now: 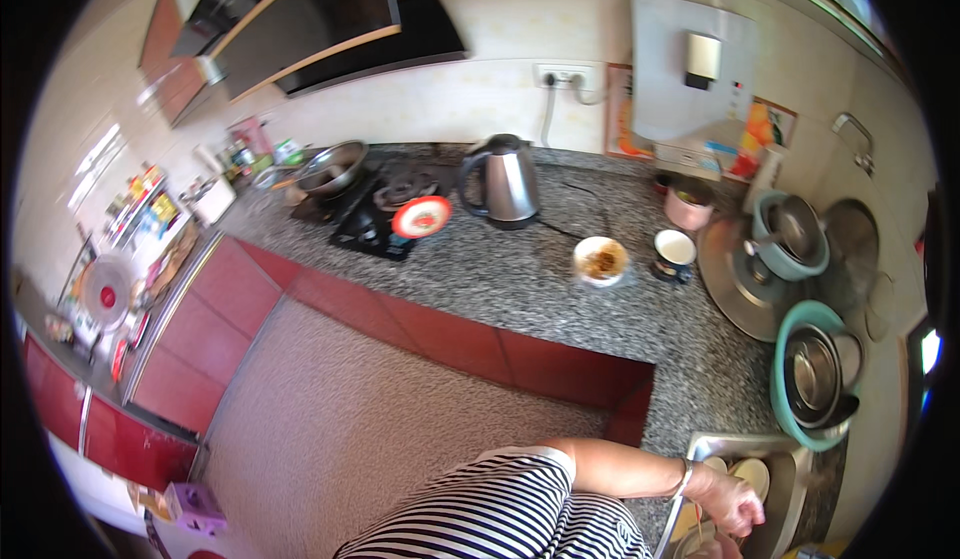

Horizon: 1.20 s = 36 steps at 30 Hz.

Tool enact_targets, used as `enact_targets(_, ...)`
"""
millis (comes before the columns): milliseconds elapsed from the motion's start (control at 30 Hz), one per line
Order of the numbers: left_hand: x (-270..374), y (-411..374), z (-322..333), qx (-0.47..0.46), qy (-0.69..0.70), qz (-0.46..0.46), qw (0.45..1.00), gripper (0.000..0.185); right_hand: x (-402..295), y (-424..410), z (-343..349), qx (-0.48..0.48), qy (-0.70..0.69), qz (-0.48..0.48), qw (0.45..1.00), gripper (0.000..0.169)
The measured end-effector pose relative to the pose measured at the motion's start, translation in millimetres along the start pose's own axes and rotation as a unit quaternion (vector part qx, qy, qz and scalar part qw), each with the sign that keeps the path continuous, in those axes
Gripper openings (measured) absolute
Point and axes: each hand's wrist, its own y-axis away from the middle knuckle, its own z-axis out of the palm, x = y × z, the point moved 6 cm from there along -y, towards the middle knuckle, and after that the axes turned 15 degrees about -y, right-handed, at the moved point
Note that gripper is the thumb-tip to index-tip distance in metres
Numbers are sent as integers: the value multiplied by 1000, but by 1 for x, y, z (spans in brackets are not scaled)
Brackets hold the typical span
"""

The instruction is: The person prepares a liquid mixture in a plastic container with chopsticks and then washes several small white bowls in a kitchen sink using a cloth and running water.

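My left hand (729,500) reaches over the steel sink (787,510) with its fingers curled; whether anything is in them is hidden. A bangle circles its wrist. Close below it, part of my right hand (721,547) shows at the bottom edge of the picture, next to a pale round dish (694,540); its grip cannot be made out. A pale oval dish (752,476) lies in the sink beyond my left hand, with more pale dishes around it.
Beyond the sink stands a teal basin (781,379) of steel vessels. Along the granite counter (465,274) are a large round metal lid (724,281), a dark mug (673,255), a bowl with brown food (600,260), an electric kettle (510,184) and a gas stove (360,229) with a pan (334,169).
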Motion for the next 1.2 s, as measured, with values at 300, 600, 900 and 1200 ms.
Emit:
enact_targets(300, -51, 45, -23, 108, -158, 25, 981, 28, -58, 0, 132, -101, 59, -35, 993, 33)
enact_targets(600, -8, 251, -99, 246, -149, 7, 958, 44, -63, 0, 310, -219, 110, -83, 966, 24)
enact_targets(900, -10, 688, -94, 602, 141, -60, 784, 44, -24, 42, 591, -363, 168, -124, 908, 16)
enact_targets(1200, -8, 923, -23, 804, 183, -21, 565, 36, -25, 171, 909, -590, 202, -429, 654, 14)
